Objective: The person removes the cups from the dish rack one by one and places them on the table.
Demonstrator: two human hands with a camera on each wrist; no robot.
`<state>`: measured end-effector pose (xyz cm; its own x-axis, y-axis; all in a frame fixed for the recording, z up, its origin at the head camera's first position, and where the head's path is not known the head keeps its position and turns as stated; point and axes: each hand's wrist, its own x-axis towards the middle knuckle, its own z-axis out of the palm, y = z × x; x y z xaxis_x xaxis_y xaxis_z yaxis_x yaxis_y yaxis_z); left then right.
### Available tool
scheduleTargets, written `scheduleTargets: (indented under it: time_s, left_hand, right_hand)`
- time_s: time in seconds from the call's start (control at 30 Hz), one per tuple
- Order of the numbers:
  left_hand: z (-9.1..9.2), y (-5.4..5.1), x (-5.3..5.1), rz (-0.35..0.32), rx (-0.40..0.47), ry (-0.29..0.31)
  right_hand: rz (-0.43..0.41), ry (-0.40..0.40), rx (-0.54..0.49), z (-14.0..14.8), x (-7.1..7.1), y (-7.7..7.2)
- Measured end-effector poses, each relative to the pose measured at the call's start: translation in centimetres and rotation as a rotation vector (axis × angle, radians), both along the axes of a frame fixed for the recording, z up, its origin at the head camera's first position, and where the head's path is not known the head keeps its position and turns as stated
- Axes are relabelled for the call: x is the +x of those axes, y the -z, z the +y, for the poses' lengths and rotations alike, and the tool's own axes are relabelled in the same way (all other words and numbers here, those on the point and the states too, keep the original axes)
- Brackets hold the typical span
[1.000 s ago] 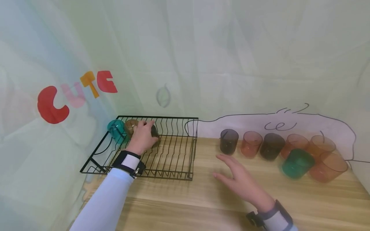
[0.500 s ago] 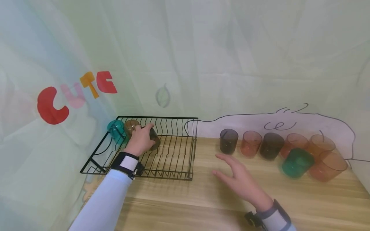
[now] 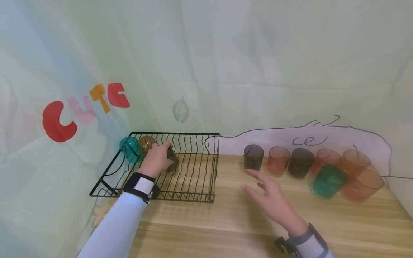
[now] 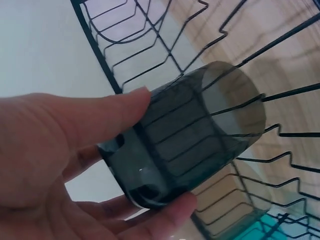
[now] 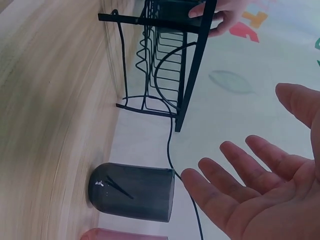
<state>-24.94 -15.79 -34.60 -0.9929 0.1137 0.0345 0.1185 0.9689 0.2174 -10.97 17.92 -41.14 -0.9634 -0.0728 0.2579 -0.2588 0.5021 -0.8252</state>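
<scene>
Head view: what step is in hand?

"Probably seating the dark cup (image 4: 170, 135) in the wire rack (image 3: 174, 133), left of frame centre. The left hand (image 3: 155, 159) has thumb and fingers clamped round its base end, mouth toward the wires."

"And next?"

"I'd judge a steady settle, then letting go. The right hand (image 3: 274, 202), lower right of centre, holds nothing, its fingers apart."

"Edges and room?"

"Tight on the left, where the brown cup (image 3: 146, 144) sits just beside; bare wires run rightward to the rack's end. Watch the right fingertips near the smoky cup (image 3: 253, 157)."
</scene>
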Motion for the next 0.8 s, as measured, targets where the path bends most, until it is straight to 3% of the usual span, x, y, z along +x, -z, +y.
scheduleTargets:
  time_s: [0.17, 0.37, 0.8]
  left_hand:
    - [0.9, -0.6, 0.9, 0.031, -0.010, 0.049]
    - [2.9, -2.3, 2.5, 0.111, 0.006, 0.111]
    - [7.0, -4.3, 6.4, 0.280, 0.189, 0.170]
  right_hand:
    - [-0.002, 0.015, -0.036, 0.3, 0.0, -0.1]
    - [0.007, 0.037, -0.082, 0.6, -0.1, -0.2]
    - [0.047, 0.094, -0.151, 0.8, 0.2, -0.6]
